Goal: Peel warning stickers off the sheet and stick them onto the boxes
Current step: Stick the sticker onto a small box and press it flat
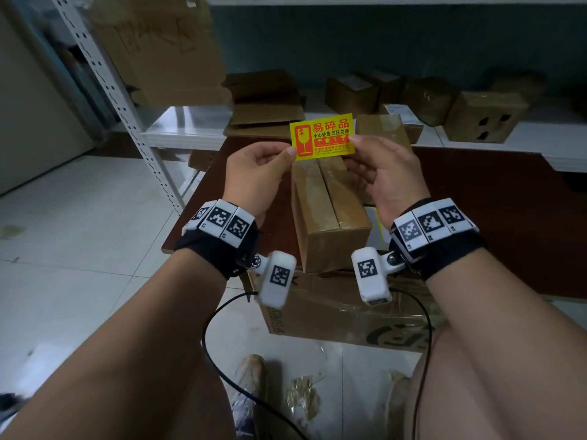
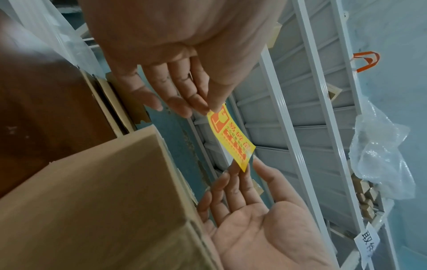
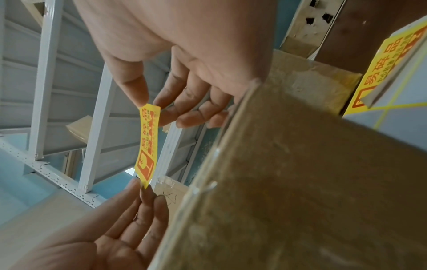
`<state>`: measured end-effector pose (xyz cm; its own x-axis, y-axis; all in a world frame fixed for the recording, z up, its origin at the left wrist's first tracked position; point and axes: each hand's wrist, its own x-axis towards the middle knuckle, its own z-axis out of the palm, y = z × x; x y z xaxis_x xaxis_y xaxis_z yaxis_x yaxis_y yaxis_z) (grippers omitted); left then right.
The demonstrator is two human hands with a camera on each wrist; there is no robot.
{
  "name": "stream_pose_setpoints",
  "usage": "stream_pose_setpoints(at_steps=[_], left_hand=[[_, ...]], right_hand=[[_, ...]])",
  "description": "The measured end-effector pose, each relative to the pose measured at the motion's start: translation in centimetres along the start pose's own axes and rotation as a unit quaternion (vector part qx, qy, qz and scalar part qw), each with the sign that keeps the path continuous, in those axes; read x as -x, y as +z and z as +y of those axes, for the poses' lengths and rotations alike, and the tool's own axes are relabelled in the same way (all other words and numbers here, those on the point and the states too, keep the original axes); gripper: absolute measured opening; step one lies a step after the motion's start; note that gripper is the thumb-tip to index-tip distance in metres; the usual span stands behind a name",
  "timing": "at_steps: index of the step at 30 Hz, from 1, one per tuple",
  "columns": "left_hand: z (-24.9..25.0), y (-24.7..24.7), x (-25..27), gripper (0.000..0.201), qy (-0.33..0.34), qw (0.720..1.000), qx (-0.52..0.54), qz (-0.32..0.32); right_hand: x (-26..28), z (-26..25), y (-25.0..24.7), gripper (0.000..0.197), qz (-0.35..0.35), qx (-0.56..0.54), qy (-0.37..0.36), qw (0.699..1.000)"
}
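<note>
Near the body, a big taped carton [image 1: 343, 315] sits on the floor. Above the sealed box [image 1: 330, 211] on the counter [image 1: 495, 223], both hands, left [image 1: 254, 176] and right [image 1: 384, 173], pinch a yellow warning sticker [image 1: 322, 137] by its ends. More boxes [image 1: 486, 117] line the shelf [image 1: 495, 144] behind.

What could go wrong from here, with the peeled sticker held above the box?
1. The yellow fragile sticker is pinched only at its ends by the left hand and right hand; it bows in the right wrist view, so it may curl onto itself or the fingers.
2. Laid over the taped seam of the cardboard box, it might wrinkle or sit crooked.
</note>
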<state>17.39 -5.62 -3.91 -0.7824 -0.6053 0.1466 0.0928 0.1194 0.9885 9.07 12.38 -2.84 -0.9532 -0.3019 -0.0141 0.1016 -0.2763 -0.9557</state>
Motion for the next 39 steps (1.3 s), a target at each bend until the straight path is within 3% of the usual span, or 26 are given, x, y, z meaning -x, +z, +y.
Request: stream_pose_setpoints(at_steps=[11, 20, 39], left_hand=[[1.0, -0.1, 1.6, 0.005, 0.029, 0.999, -0.004, -0.029], [0.9, 0.1, 1.6, 0.005, 0.030, 0.999, -0.008, -0.008], [0.5, 0.6, 1.1, 0.008, 0.030, 0.998, -0.039, -0.033]], right_hand=[[0.9, -0.5, -0.3, 0.004, -0.003, -0.014, -0.001, 1.000], [1.3, -0.7, -0.2, 0.004, -0.008, -0.011, 0.004, 1.000], [0.0, 0.7, -0.7, 0.006, 0.041, 0.091, -0.050, 0.994]])
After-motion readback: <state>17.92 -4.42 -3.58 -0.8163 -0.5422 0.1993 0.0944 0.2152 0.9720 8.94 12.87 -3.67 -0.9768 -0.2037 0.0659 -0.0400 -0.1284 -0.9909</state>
